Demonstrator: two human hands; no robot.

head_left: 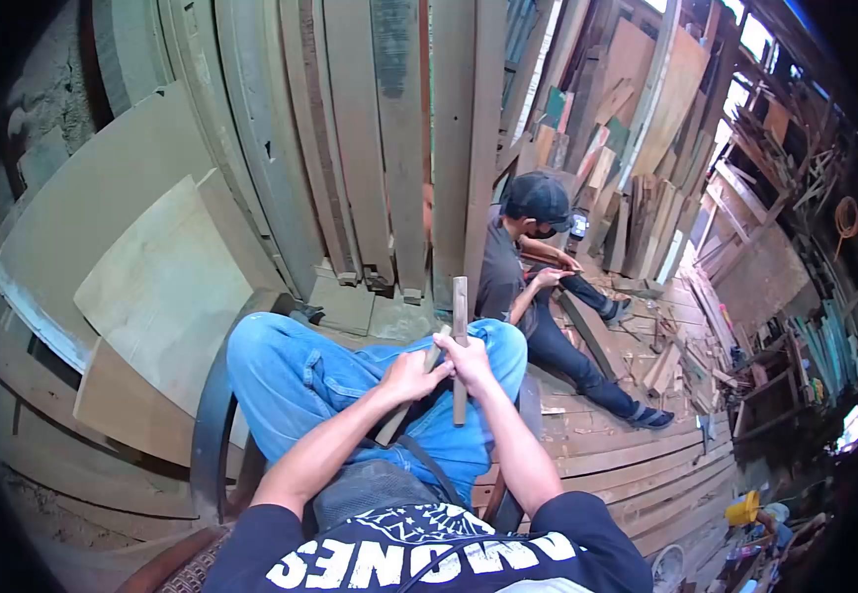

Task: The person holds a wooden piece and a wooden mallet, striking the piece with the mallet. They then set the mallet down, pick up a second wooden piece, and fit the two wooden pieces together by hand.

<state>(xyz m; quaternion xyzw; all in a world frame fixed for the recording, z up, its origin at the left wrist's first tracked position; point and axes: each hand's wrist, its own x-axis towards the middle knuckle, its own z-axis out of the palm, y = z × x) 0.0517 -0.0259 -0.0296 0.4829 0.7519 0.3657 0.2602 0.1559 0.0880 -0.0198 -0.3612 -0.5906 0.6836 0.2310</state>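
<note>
Over my lap, my left hand [409, 377] is closed around a wooden strip [392, 425] that slants down and to the left. Close beside it, my right hand [465, 362] grips a second wooden strip [460, 304], which points nearly straight away from me. The two hands touch or almost touch, and their fingers partly cover both strips. Beneath them are my knees in blue jeans [281, 371] and a dark strap [432, 466].
Tall boards [340, 128] lean ahead of me, with plywood sheets [167, 287] at the left. On the right, a seated co-worker [508, 257] in a cap handles a small piece. Wood scraps [661, 371] litter the floor near stacked planks [646, 465]. A yellow container [742, 509] stands lower right.
</note>
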